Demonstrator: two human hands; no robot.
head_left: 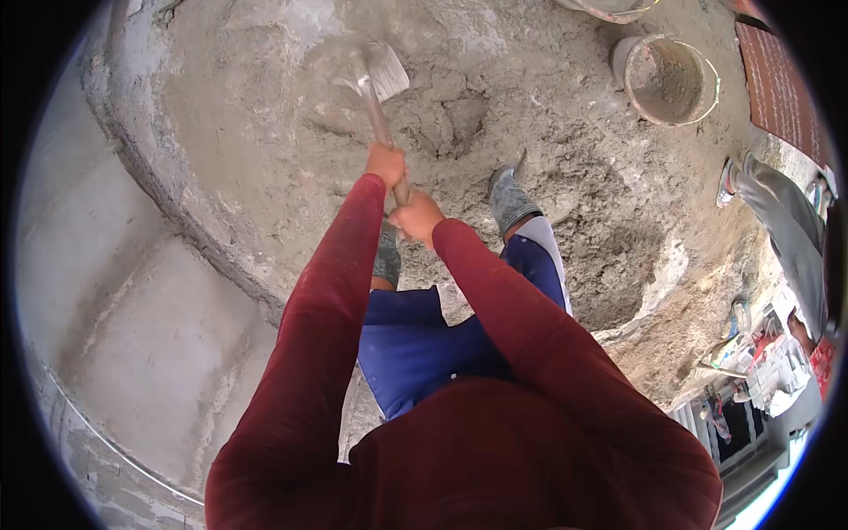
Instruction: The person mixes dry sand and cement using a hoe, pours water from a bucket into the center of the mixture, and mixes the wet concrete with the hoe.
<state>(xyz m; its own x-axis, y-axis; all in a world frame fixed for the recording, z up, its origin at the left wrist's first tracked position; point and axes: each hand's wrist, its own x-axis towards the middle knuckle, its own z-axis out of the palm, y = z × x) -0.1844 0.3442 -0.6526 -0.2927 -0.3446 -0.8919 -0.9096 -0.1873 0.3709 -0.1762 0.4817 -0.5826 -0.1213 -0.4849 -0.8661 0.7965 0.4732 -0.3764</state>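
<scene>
My left hand (386, 165) is closed round the wooden handle of a shovel (385, 72), and my right hand (417, 217) grips the same handle lower in the view, near its end. The shovel's pale, mortar-smeared blade lies at the top centre on wet grey mortar (446, 119). Motion blurs the blade's left side. Both my arms reach forward in dark red sleeves. A thick patch of rough mortar spreads to the right of the blade and around my feet.
A mortar-coated bucket (669, 81) stands at the upper right, with part of another container (609, 7) above it. A person in grey trousers (786, 221) stands at the right edge beside a brown corrugated sheet (782, 88). A concrete wall (159, 336) runs along the left.
</scene>
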